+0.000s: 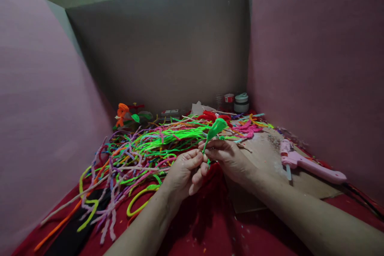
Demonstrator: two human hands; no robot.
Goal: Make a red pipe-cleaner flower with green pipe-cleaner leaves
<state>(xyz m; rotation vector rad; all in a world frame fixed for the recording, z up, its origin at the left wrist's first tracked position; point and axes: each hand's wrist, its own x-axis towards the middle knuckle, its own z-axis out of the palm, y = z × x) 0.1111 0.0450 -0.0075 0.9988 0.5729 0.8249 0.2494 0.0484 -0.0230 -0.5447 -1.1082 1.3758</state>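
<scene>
My left hand (186, 171) and my right hand (228, 157) meet above the red cloth, both closed in a pinch on the stem of a green pipe-cleaner leaf (216, 127). The leaf's wound green tip points up and away from me, just above my fingers. Right behind the hands lies a big tangle of pipe cleaners (141, 148) in neon green, pink, purple, orange and yellow.
A pink glue gun (306, 163) lies on a cardboard sheet (264, 156) to the right. At the back stand small jars (241, 103), an orange pipe-cleaner flower (122, 113) and red pieces (210, 116). Pink walls close in left and right, with a grey board behind.
</scene>
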